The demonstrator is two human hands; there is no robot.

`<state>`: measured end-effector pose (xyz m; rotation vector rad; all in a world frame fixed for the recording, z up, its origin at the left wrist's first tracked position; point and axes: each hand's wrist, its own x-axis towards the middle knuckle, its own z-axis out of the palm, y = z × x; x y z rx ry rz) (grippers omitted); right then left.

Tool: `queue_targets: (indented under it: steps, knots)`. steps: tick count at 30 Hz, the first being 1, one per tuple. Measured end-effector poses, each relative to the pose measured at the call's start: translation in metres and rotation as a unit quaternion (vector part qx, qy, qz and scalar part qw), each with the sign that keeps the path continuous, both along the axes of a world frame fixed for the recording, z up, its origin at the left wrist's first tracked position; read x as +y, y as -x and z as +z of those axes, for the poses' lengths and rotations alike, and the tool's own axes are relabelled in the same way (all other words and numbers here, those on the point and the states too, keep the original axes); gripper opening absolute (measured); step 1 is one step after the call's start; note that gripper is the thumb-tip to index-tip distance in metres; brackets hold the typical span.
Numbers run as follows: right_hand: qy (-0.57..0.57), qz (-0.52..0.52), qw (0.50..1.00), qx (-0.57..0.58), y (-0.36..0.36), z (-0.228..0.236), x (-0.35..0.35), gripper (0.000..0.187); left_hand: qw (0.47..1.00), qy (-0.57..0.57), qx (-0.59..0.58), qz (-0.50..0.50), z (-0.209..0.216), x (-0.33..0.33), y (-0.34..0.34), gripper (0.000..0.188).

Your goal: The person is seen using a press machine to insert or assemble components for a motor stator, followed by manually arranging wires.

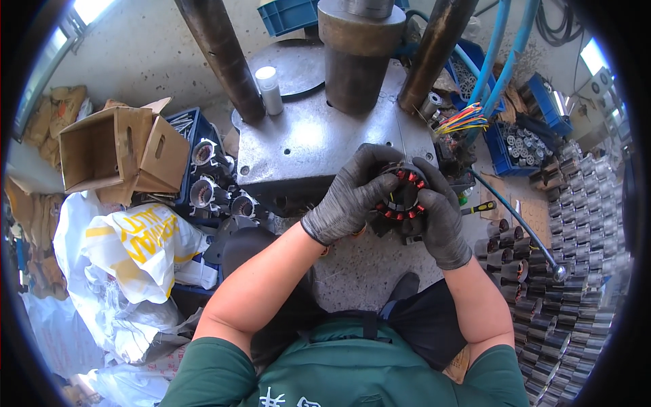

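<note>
While both gloved hands grip a round motor stator [403,197] with red-tipped copper windings at the front edge of a steel press plate [319,146], little free room remains: press columns behind, crates of parts left, stacked metal housings [576,271] right. Left hand [349,197] curls over it; right hand [441,217] clasps its side.

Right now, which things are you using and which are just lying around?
In use:
left hand
right hand
stator, held in both hands
press plate just behind it

Lying about:
cardboard box
plastic bags
screwdriver
blue crate
stacked metal cans
</note>
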<state>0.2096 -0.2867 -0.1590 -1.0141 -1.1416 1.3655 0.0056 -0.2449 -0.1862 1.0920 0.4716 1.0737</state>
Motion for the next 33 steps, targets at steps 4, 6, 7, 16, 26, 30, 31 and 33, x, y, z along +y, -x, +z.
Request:
queue_targets:
  steps: [4, 6, 7, 16, 26, 30, 31, 33]
  knots:
    - [0.026, 0.003, 0.998, 0.048, -0.001, 0.008, -0.001, 0.072, 0.993, -0.1, 0.023, 0.052, 0.0, -0.004, -0.008, 0.095]
    - [0.069, -0.029, 0.986, 0.152, 0.0, 0.008, 0.0, 0.072, 0.982, -0.17, 0.064, 0.06, -0.002, -0.005, -0.009, 0.111]
    - [0.069, -0.031, 0.986, 0.152, 0.0, 0.008, 0.0, 0.072, 0.978, -0.175, 0.096, 0.059, -0.002, -0.005, -0.009, 0.116]
    - [0.051, -0.005, 0.992, 0.118, -0.012, 0.003, 0.002, 0.077, 0.936, -0.238, 0.237, 0.109, -0.006, -0.002, -0.006, 0.119]
    - [-0.061, -0.008, 0.995, -0.073, -0.029, 0.002, 0.004, 0.074, 0.967, -0.168, 0.127, 0.146, -0.011, -0.002, -0.008, 0.114]
    - [-0.036, -0.006, 0.999, 0.027, -0.029, 0.006, 0.001, 0.05, 0.977, -0.136, 0.082, 0.143, -0.011, -0.002, -0.007, 0.116]
    - [-0.038, -0.002, 0.999, 0.028, -0.029, 0.007, 0.0, 0.05, 0.963, -0.172, 0.132, 0.161, -0.012, 0.0, -0.006, 0.118]
    - [-0.082, -0.016, 0.995, -0.05, -0.028, 0.007, -0.002, 0.042, 0.951, -0.204, 0.156, 0.172, -0.013, 0.002, -0.004, 0.118]
